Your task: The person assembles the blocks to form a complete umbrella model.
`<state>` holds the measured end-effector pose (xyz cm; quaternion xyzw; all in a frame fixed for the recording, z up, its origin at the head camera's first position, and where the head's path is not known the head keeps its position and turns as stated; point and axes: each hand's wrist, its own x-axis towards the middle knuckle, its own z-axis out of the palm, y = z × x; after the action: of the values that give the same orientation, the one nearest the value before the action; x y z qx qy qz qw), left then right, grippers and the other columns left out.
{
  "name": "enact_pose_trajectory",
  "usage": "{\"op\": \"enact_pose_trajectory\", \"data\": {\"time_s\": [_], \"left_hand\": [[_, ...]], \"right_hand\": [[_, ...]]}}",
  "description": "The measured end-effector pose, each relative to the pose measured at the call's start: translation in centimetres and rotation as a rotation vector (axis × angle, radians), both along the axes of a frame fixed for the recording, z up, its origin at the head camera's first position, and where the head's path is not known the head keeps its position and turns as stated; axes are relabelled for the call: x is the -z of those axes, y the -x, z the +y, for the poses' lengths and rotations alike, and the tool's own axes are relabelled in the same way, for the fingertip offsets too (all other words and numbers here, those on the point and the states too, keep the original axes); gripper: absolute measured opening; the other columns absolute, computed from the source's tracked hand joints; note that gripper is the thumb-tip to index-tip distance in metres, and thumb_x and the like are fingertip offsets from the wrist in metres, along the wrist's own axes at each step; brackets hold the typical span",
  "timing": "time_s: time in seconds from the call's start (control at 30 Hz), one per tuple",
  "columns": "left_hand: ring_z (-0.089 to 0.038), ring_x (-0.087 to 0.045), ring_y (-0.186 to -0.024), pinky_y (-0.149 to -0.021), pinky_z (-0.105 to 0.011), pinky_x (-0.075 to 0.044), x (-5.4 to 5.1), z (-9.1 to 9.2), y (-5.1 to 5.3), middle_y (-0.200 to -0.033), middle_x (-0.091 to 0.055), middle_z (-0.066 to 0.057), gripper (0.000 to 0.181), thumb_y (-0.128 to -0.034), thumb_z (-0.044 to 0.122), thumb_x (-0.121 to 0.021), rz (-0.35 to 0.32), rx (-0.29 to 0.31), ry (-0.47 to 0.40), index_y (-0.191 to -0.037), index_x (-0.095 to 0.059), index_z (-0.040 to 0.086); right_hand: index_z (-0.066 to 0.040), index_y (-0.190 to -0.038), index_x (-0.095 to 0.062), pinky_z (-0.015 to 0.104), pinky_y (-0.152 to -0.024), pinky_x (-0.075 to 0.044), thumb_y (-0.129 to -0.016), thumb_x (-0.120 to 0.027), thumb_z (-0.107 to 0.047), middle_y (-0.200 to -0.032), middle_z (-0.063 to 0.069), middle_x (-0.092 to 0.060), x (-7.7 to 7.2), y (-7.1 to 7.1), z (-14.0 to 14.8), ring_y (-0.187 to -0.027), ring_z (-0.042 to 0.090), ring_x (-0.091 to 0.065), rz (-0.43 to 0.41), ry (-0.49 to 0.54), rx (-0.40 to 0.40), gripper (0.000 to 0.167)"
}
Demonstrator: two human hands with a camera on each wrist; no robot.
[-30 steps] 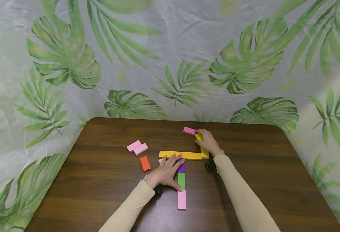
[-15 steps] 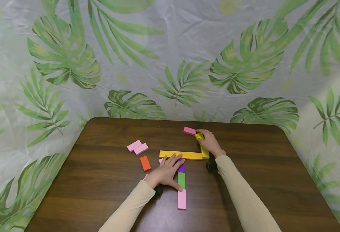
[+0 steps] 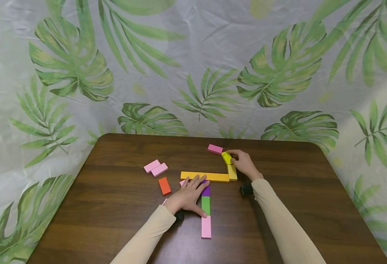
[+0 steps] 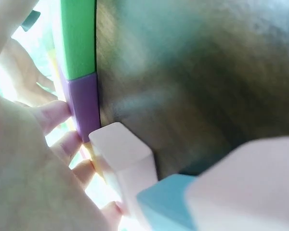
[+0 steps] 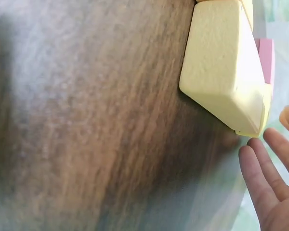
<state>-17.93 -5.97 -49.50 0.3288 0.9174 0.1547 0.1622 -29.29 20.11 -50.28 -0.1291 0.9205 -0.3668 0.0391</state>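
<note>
- On the far half of the dark wooden table [image 3: 98, 205], a bright yellow block [image 3: 227, 157] lay flat and slightly angled, its near end at the far end of a pale yellow block [image 3: 232, 172].
- The right hand [image 3: 246, 165] was loosely extended, holding nothing, its fingertips at the bright yellow block's right edge; whether they touched could not be told.
- Just beyond that block's far end, to the left, lay a deep pink block [image 3: 215, 148].
- Two orange-yellow blocks, one left [image 3: 192, 175] and one right [image 3: 217, 178], formed a row running up to the pale yellow block.
- Below that row, a purple block [image 3: 206, 190], a green block [image 3: 205, 205] and a light pink block [image 3: 206, 227] ran end to end toward the person.
- The left hand [image 3: 187, 198] lay spread, gripping nothing, fingertips on the purple block and thumb where the green and light pink blocks met.
- Under it, the left wrist view showed a blue block [image 4: 168, 202] between paler ones.
- Farther left lay a red-orange block [image 3: 164, 186] and two touching pale pink blocks [image 3: 159, 169].
- Behind everything hung a leaf-printed cloth [image 3: 206, 36].
</note>
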Motion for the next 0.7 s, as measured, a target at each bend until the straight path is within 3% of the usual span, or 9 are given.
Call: {"op": "enact_pose_trajectory", "data": {"time_s": [0.13, 0.43, 0.7], "left_hand": [[-0.029, -0.006, -0.145, -0.113, -0.053, -0.004, 0.0, 0.1, 0.1, -0.158, -0.013, -0.008, 0.110, -0.0673, 0.060, -0.077, 0.007, -0.004, 0.022, -0.152, -0.026, 0.012], [-0.029, -0.010, -0.144, -0.112, -0.055, -0.005, -0.6, 0.4, 0.3, -0.157, -0.017, -0.008, 0.101, -0.0714, 0.057, -0.075, -0.002, -0.032, 0.029, -0.150, -0.031, 0.012], [-0.032, -0.015, -0.143, -0.110, -0.059, -0.009, -0.8, -1.1, 0.1, -0.155, -0.020, -0.012, 0.096, -0.0752, 0.053, -0.075, 0.022, -0.036, -0.079, -0.149, -0.032, 0.010]], "right_hand": [[0.002, -0.132, -0.055, 0.049, -0.089, -0.045, -0.094, -0.052, 0.001, -0.130, 0.025, -0.051, 0.0, -0.3, 0.1, -0.111, 0.037, -0.053, 0.037, 0.000, -0.001, 0.038], [0.003, -0.131, -0.055, 0.051, -0.090, -0.046, -0.093, -0.054, 0.001, -0.129, 0.025, -0.052, -0.6, -1.4, 0.6, -0.114, 0.040, -0.053, 0.078, 0.009, -0.028, 0.038], [0.005, -0.132, -0.053, 0.051, -0.089, -0.047, -0.092, -0.055, 0.002, -0.129, 0.025, -0.053, -1.5, -2.9, 0.5, -0.112, 0.040, -0.055, 0.105, 0.016, -0.087, 0.040]]}}
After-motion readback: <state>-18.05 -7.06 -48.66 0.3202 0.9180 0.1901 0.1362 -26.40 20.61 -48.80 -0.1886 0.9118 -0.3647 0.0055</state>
